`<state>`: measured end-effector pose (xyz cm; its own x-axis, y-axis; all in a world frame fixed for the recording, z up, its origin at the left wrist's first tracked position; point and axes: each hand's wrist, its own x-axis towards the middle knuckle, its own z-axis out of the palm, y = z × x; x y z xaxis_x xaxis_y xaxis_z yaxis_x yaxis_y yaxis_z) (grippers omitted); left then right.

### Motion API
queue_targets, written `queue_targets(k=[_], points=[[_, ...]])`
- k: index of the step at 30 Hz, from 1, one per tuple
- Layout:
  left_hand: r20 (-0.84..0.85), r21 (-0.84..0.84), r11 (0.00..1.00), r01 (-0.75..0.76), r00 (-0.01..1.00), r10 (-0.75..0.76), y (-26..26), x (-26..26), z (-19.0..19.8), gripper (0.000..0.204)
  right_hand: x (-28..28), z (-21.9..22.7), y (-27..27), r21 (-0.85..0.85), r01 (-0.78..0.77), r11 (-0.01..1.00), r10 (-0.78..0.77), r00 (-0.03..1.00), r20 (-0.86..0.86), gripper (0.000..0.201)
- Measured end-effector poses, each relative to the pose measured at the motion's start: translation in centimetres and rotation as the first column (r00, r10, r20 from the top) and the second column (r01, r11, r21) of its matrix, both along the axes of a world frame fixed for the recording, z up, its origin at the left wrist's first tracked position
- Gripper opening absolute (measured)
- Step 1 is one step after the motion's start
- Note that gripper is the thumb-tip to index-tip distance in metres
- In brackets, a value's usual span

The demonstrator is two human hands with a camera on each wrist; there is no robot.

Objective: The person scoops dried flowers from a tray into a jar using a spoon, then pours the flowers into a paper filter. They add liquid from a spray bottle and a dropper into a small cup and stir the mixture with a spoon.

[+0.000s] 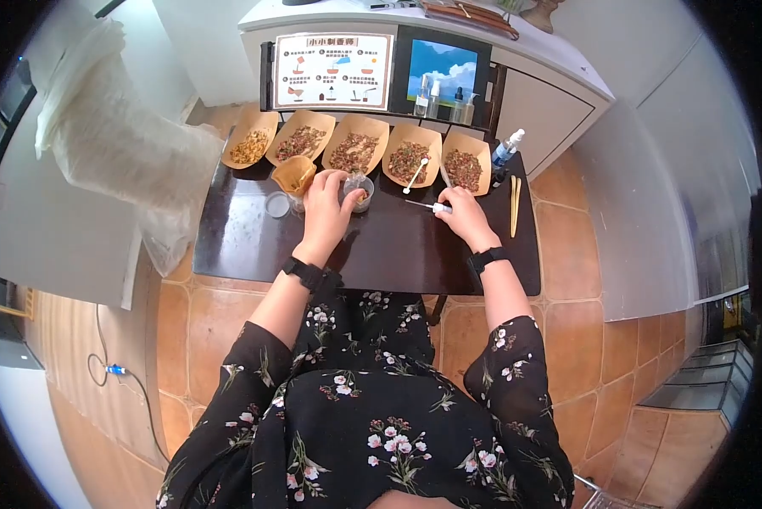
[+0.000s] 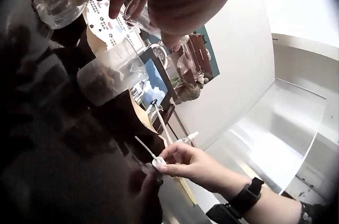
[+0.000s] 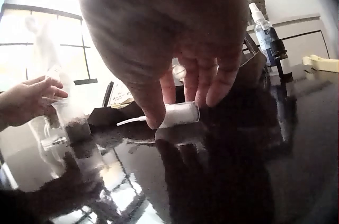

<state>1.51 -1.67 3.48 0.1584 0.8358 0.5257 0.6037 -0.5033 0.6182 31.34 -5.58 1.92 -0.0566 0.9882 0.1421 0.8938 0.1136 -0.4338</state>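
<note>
My left hand (image 1: 326, 212) is beside a clear cup (image 1: 360, 197) with dark bits inside; its fingers hold a small clear item (image 2: 139, 16), partly hidden. Low over the dark table (image 1: 389, 250), my right hand (image 1: 468, 219) pinches a white cap (image 3: 181, 114) with a thin tube pointing left, between thumb and fingertips. In the left wrist view, the cup (image 2: 112, 73) stands apart from the right hand (image 2: 198, 168). A brown paper cone (image 1: 294, 175) sits just left of the left hand, near a glass jar (image 2: 61, 1) mostly hidden in the head view.
Several paper trays (image 1: 360, 159) of dried bits line the back. A white spoon (image 1: 415, 176) leans on one. A round clear lid (image 1: 276, 204) lies at left; a spray bottle (image 1: 506, 149) and wooden tongs (image 1: 515, 206) are at right. Behind stands a picture board (image 1: 333, 74).
</note>
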Motion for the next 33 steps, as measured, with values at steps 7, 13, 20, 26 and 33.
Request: queue_targets(k=[7,13,20,26,33], points=[[-0.018,0.077,0.997,-0.008,1.0,0.009,0.1,-0.2,0.1,0.036,0.1,1.5,-0.4,0.038,0.019,0.999,-0.018,0.999,-0.036,0.033],[0.005,0.046,0.999,0.023,1.0,-0.023,0.0,0.0,0.0,0.039,0.2,1.6,-1.0,0.001,0.005,1.0,-0.005,1.0,-0.017,0.033],[0.019,0.05,0.998,0.034,0.999,-0.035,-0.1,0.0,0.3,0.04,0.3,1.6,-1.3,-0.003,-0.017,1.0,0.017,1.0,0.003,0.032],[0.035,0.051,0.998,0.045,0.998,-0.046,-0.4,-0.1,0.9,0.04,0.3,1.4,-1.4,0.027,-0.04,0.999,0.04,0.999,0.005,0.028],[0.247,-0.075,0.992,0.106,0.965,-0.085,-1.1,0.2,0.8,0.037,-1.3,4.1,-1.2,0.222,-0.013,0.975,0.052,0.984,-0.169,0.018]])
